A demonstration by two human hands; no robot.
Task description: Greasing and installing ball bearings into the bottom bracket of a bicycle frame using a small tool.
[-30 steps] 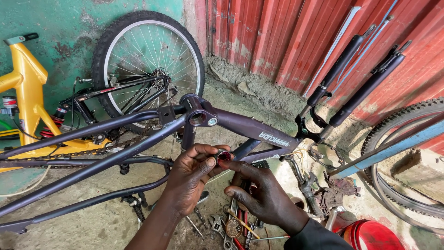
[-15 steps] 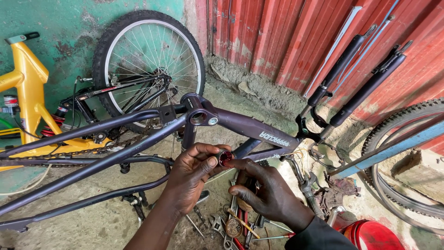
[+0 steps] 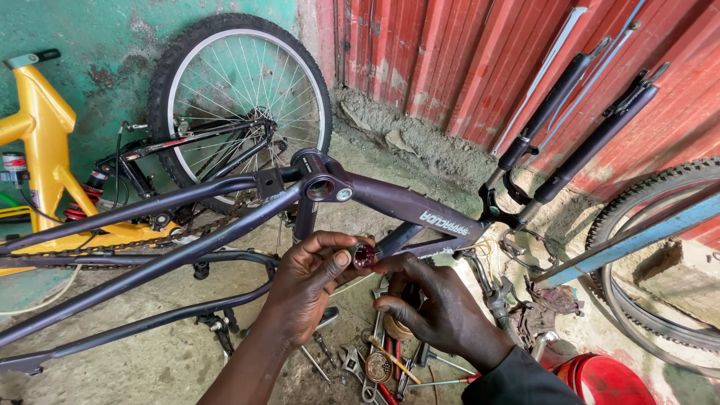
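A glossy yellow bike frame (image 3: 37, 150) leaned at far left beside a knobby spoked wheel (image 3: 240, 97). The dark purple bicycle frame (image 3: 225, 217) lay across the concrete. Just under its tubes, the left hand (image 3: 307, 292) pinched a small red metal cup (image 3: 364, 256), apparently a bearing part, which the right hand (image 3: 435, 307) steadied with curled fingertips, probably mid-inspection or fitting. Greasy spanners (image 3: 360, 360) lay below; a black suspension fork (image 3: 570, 127) leaned on corrugated red sheeting.

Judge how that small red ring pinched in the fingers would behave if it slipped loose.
The ring looks like rigid metal, so it probably would not bend. Round and small, it would likely roll or bounce among the tools on the ground. Its shiny surface may be slippery; the left hand pinches it by the rim.
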